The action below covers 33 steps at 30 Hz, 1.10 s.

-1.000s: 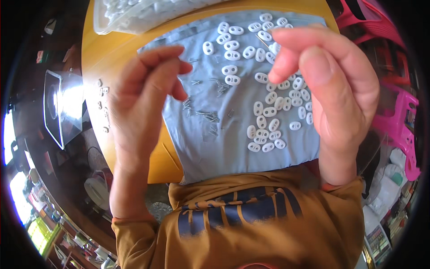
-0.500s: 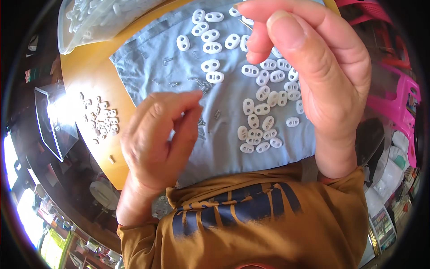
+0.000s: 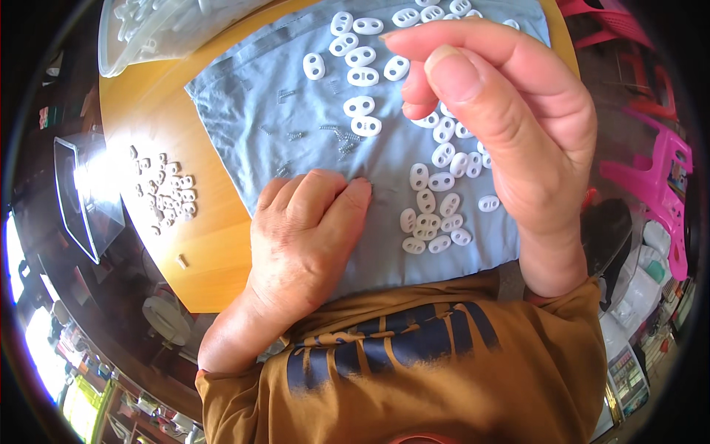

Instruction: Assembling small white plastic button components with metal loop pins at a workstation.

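My left hand (image 3: 305, 229) rests on the grey-blue cloth (image 3: 251, 148), fingers curled under and thumb alongside the forefinger. Anything in its grasp is hidden. Just beyond it lie small dark coil springs (image 3: 345, 140). Raised over the cloth's right side, my right hand (image 3: 518, 118) is closed, thumb and fingers bent toward each other; I cannot make out what they hold. Many white oval plastic pieces with two holes (image 3: 362, 76) are spread over the cloth, several of them partly covered by my right hand. A group of them (image 3: 427, 226) lies between my hands.
Small pale pieces with holes (image 3: 174, 194) are heaped on the wooden table (image 3: 214, 255) at left, with one small piece (image 3: 182, 260) apart. A clear plastic tub (image 3: 159, 33) of white parts stands at the far left. Pink plastic furniture (image 3: 651, 166) is off to the right.
My left hand has moved right and come down onto the cloth, its fingers curling under. My right hand has shifted slightly left; the thin metallic sliver seen by its fingers no longer shows.
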Available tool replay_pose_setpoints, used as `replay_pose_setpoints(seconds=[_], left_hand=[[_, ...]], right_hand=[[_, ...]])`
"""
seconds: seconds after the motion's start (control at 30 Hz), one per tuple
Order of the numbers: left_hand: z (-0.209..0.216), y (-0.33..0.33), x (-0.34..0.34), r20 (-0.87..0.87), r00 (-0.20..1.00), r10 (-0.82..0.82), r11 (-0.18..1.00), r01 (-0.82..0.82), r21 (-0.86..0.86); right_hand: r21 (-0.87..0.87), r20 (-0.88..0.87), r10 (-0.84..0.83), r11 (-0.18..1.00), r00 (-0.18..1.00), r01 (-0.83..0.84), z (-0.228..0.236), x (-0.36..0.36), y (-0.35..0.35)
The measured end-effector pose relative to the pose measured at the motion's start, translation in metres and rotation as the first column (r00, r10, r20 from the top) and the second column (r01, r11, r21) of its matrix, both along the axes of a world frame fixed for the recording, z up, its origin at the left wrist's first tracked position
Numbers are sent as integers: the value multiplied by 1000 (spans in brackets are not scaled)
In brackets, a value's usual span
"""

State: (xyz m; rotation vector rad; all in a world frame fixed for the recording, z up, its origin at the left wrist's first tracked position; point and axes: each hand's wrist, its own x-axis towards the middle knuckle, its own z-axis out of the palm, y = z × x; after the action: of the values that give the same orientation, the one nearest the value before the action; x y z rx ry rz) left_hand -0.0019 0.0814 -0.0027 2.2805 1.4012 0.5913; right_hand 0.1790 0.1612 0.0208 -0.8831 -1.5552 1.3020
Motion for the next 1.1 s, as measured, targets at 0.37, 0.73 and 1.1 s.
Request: replay_pose_setpoints(seconds=[0.37,0.73,1.1], left_hand=[[0,1,-2,260,931,256,966,-234,-111],[14,5,-13,741,238,628,750,72,-658],[13,3,-11,693,246,678,690,113,-715]], right_hand=[[43,-31,61,997,998,-60,1,-4,-1],[91,166,234,964,958,-251,-2,-13,-8],[88,195,279,950,940,-300,1,-17,-8]])
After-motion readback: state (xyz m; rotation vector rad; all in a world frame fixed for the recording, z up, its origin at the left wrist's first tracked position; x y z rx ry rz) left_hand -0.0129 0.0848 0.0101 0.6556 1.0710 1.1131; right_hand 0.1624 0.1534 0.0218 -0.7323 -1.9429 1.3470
